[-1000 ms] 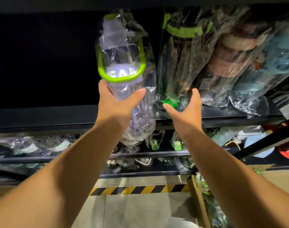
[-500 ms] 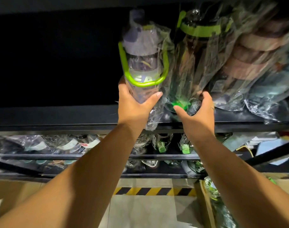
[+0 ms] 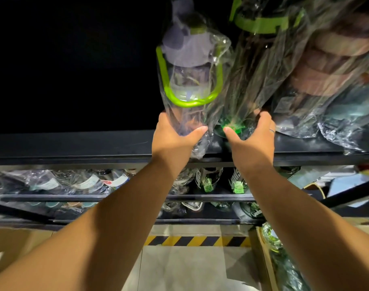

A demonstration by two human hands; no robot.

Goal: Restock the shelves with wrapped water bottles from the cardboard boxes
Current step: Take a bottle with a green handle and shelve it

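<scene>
A clear wrapped water bottle with a grey lid and a lime-green loop handle stands upright on the top black shelf. My left hand grips its lower part, fingers and thumb curled round the plastic wrap. Beside it on the right stands a dark wrapped bottle with a green band. My right hand holds the base of that dark bottle, thumb on the near side and fingers round the far side.
More wrapped bottles crowd the top shelf to the right. The shelf's left part is dark. Lower shelves hold several wrapped bottles. A cardboard box with wrapped bottles stands on the floor at lower right; another box sits at lower left.
My left hand has carried the green-handled bottle rightward and set it upright against the dark bottle. My right hand has closed round the dark bottle's base.
</scene>
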